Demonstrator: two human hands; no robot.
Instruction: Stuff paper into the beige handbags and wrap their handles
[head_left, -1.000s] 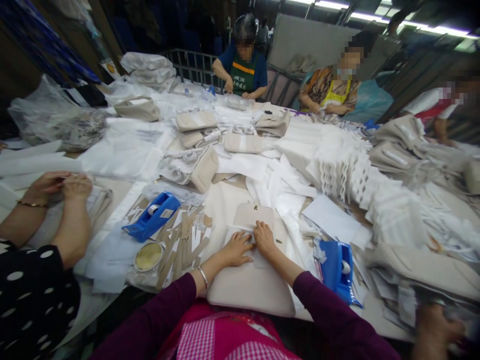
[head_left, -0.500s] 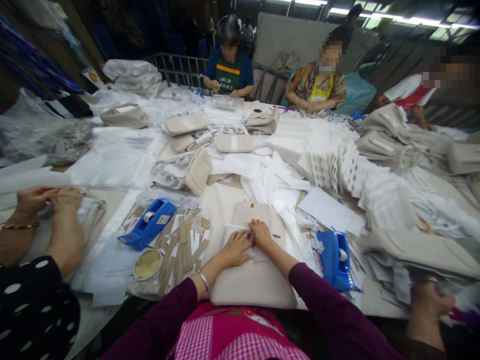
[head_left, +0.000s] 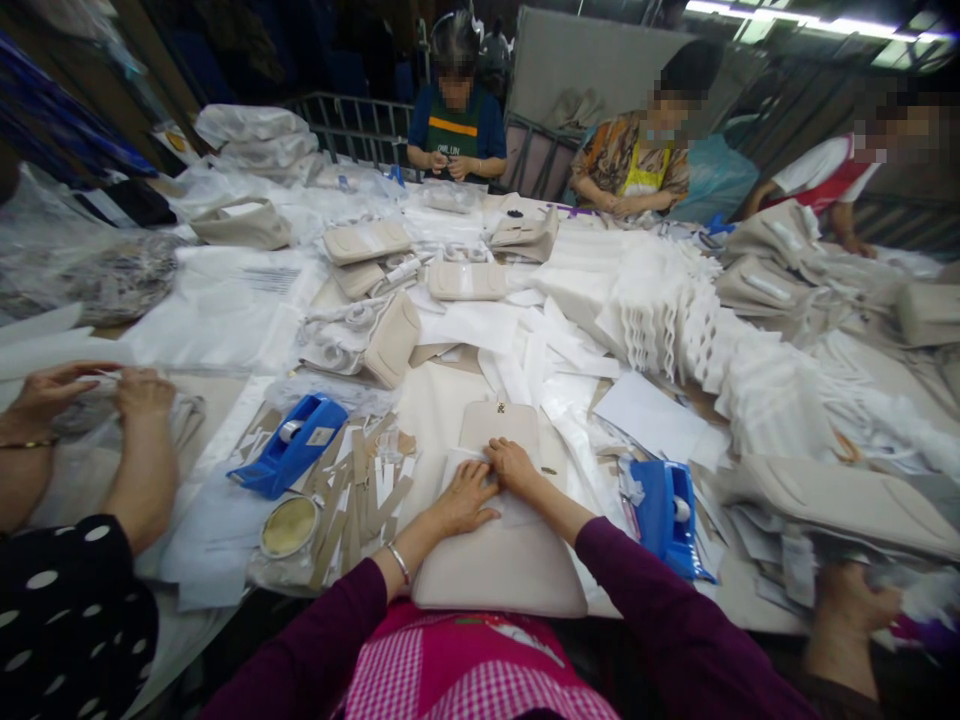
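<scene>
Both palms flat, nothing grasped: left hand (head_left: 463, 497) and right hand (head_left: 513, 466) touch side by side pressing white paper (head_left: 517, 512) onto beige bag (head_left: 499, 565), long axis pointing away from wearer.

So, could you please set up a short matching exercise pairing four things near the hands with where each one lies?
Things:
1. beige bag
2. left tape dispenser
3. right tape dispenser
4. round tin lid

Places:
A. right of the right hand
B. under both hands
C. just below the left dispenser
D. far left of the left hand

Pairs: 1-B, 2-D, 3-A, 4-C
</scene>
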